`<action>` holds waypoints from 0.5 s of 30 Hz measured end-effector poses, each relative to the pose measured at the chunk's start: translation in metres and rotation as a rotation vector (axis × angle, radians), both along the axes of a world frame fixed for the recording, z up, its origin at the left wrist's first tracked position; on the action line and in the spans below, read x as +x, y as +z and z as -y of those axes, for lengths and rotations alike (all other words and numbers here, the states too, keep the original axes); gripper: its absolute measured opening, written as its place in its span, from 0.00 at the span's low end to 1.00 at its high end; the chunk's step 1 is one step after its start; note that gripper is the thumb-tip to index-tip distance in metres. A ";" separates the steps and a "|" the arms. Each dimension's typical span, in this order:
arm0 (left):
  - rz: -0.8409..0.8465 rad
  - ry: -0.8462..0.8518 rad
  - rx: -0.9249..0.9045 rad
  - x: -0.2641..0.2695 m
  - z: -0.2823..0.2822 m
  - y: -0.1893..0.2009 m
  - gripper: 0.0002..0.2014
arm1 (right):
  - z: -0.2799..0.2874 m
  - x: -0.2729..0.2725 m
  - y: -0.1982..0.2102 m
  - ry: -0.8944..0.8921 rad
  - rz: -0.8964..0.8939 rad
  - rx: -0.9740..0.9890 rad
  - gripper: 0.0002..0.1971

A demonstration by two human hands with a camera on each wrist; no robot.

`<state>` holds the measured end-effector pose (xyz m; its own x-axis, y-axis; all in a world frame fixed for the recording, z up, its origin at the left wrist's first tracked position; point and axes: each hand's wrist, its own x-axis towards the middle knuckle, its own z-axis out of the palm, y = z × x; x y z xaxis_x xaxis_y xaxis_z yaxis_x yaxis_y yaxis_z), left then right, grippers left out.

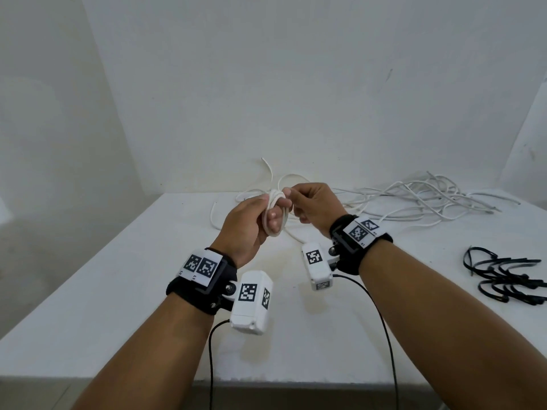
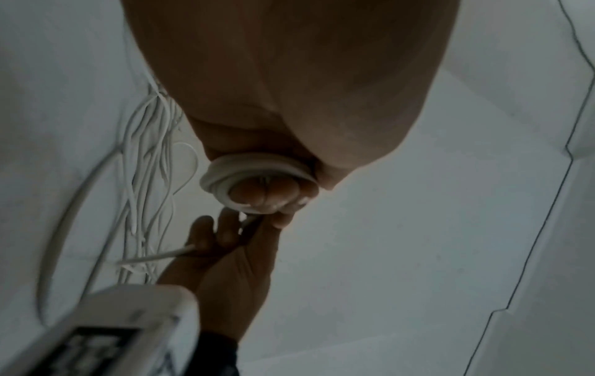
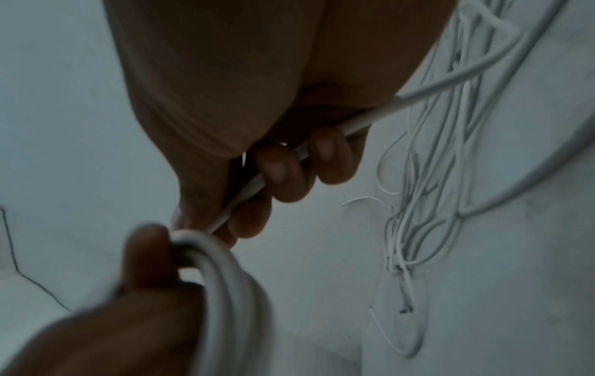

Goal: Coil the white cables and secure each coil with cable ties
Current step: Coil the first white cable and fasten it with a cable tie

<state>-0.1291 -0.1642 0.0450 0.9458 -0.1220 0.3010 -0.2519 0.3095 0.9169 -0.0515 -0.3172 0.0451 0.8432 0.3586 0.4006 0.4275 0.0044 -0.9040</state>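
1. You held both hands raised above a white table (image 1: 124, 291), close together at the middle of the head view.
2. Your left hand (image 1: 245, 223) gripped a small coil (image 1: 276, 214) of white cable, its turns wound around your fingers, with the fingertips showing through the ring.
3. The coil stood on edge in that hand, its long axis running top to bottom in the head view, and its opening faced you.
4. Your right hand (image 1: 313, 205) was curled around the same cable (image 3: 254, 188) just beside the coil, the strand pinched between thumb and fingers at the coil's top.
5. In the right wrist view the strand ran straight through your curled fingers (image 3: 286, 173), slanting from the coil up toward the pile.
6. From your right hand the cable trailed down to the table and off toward the far right.
7. A loose pile of white cables (image 1: 429, 196) lay tangled on the table at the far right, stretched mostly left to right along the wall.
8. A bunch of black ties (image 1: 509, 276) lay on the table at your right, well apart from both hands.
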 end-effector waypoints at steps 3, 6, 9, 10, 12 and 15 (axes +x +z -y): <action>0.025 -0.003 -0.125 0.004 -0.003 0.008 0.17 | -0.002 -0.001 -0.011 -0.026 0.035 -0.177 0.20; 0.068 0.163 0.006 0.014 -0.006 0.009 0.13 | -0.008 -0.009 -0.014 -0.063 0.132 -0.472 0.21; 0.126 0.411 0.243 0.022 -0.008 0.003 0.11 | -0.019 -0.015 -0.014 -0.057 0.245 -0.704 0.17; 0.146 0.483 0.310 0.024 -0.008 0.000 0.11 | -0.020 -0.016 -0.013 -0.049 0.252 -0.759 0.15; 0.167 0.586 0.448 0.029 -0.010 -0.007 0.12 | -0.021 -0.019 -0.011 -0.030 0.238 -0.845 0.14; 0.177 0.675 0.669 0.034 -0.015 -0.016 0.12 | -0.022 -0.026 -0.006 -0.008 0.296 -0.934 0.13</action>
<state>-0.0950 -0.1487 0.0290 0.8271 0.2330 0.5114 -0.3366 -0.5233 0.7829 -0.0775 -0.2956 0.0390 0.7585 0.6332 0.1540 0.6341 -0.6627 -0.3985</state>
